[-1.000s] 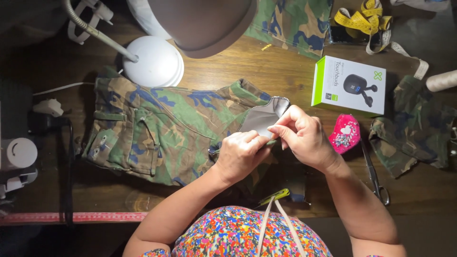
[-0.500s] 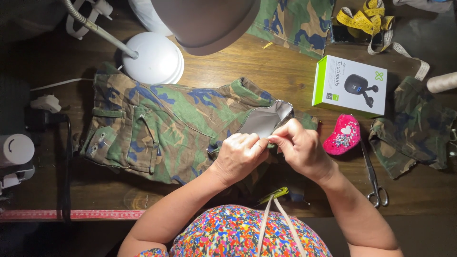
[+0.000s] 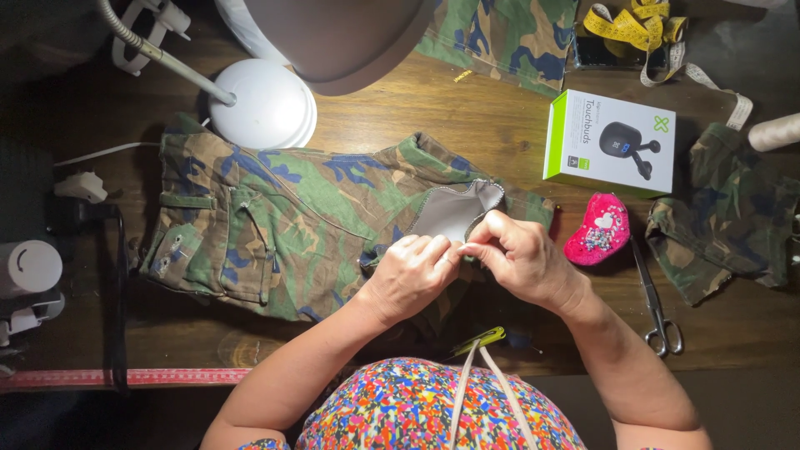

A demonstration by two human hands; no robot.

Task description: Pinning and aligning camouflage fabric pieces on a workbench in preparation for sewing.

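Pinching the edge of a grey lining flap [image 3: 454, 215] on camouflage trousers [image 3: 275, 225], both hands meet at one spot: left hand [image 3: 408, 275] fingers closed narrow on the fabric, right hand [image 3: 521, 258] fingertips pressed tight at the same fold. Looks like hand-sewing or pinning the seam; any needle is too small to see. Next move likely needs steady grip, fabric kept taut. Trousers lie flat mid-table [image 3: 417, 108], pincushion [image 3: 597, 229] and scissors [image 3: 658, 300] just right.

Lamp shade [image 3: 342, 37] cut off by top edge; pincushion [image 3: 598, 229] pins too small.
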